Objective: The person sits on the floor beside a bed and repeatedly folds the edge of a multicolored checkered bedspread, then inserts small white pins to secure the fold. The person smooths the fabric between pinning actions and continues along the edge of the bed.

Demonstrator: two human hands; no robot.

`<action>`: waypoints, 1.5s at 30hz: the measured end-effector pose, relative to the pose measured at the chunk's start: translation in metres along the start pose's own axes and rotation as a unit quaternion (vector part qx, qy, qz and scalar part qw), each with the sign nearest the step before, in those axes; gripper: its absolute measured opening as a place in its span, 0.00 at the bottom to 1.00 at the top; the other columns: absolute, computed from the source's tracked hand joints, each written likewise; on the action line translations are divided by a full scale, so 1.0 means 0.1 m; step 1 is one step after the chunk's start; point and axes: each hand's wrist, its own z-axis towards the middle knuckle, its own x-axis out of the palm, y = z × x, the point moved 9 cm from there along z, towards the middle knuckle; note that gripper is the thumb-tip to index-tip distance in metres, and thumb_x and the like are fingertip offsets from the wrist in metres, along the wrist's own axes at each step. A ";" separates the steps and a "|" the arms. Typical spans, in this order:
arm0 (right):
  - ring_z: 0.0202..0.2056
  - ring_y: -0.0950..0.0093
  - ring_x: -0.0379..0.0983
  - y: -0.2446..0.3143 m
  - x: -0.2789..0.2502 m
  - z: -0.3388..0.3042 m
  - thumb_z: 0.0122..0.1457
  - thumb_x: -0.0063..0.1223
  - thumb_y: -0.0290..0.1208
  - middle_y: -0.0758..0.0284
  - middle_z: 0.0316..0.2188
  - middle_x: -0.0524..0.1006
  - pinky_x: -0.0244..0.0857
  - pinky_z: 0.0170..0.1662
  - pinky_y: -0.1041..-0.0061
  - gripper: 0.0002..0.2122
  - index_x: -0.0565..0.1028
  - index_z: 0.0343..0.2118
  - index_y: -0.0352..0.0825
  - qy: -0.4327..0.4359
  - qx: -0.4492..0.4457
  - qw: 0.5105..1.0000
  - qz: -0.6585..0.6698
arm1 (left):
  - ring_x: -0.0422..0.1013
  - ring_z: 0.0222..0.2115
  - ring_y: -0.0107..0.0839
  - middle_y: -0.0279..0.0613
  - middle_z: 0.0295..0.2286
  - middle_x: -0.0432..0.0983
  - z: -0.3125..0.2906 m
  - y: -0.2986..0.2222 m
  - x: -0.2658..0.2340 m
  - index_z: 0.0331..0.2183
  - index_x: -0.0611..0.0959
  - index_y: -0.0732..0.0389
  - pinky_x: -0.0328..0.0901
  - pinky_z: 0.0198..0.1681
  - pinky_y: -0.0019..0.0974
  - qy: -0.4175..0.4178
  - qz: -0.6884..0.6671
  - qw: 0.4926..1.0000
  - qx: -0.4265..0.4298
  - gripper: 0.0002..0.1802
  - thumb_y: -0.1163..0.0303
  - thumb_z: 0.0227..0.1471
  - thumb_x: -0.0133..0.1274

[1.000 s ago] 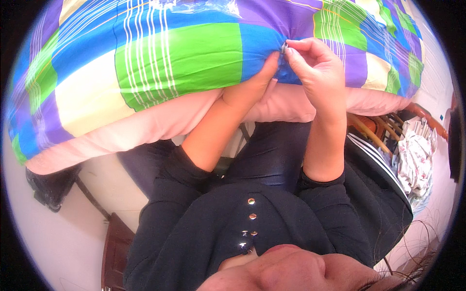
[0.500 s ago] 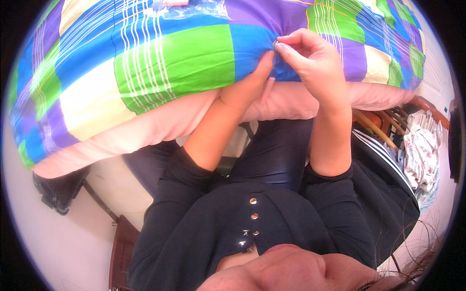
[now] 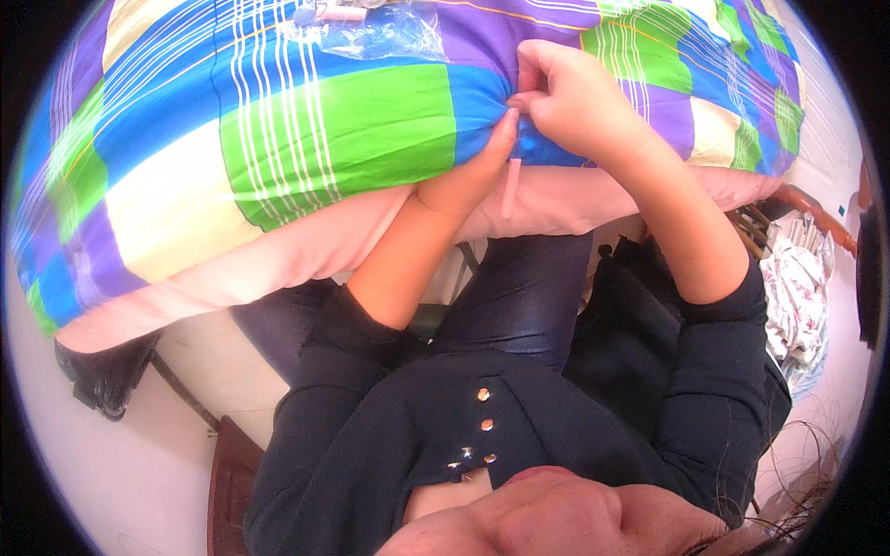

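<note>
A thick quilt (image 3: 338, 116) in green, blue, purple and cream checks, with a pink underside, lies across my lap. My left hand (image 3: 477, 171) grips its near edge, thumb on top and fingers hidden beneath the cloth. Just above that thumb, my right hand (image 3: 570, 97) is closed in a pinch against the blue patch, where the fabric gathers into folds. What sits between its fingertips is too small to tell. A slim pink strip (image 3: 511, 188) hangs below the left thumb over the pink edge.
On the quilt's far part rests a clear plastic bag (image 3: 385, 32) beside a small pink piece (image 3: 341, 12). Crumpled white printed cloth (image 3: 799, 292) is piled at the right, near wooden bars. A black object (image 3: 107, 371) stands under the quilt's left corner.
My right hand has turned and its elbow has swung out to the right. A small greyish thing seen at its fingertips is now hidden. The quilt has shifted slightly, and the pink strip shows more.
</note>
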 end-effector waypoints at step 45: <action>0.26 0.71 0.75 -0.26 0.79 -1.12 0.66 0.43 0.34 0.62 0.25 0.78 0.67 0.35 0.68 0.11 0.74 0.38 0.31 -0.173 0.055 0.868 0.463 | 0.77 0.29 0.34 0.39 0.32 0.79 0.03 -0.11 0.34 0.38 0.80 0.60 0.74 0.30 0.38 -0.107 -0.338 0.916 -0.190 0.10 0.67 0.54 0.59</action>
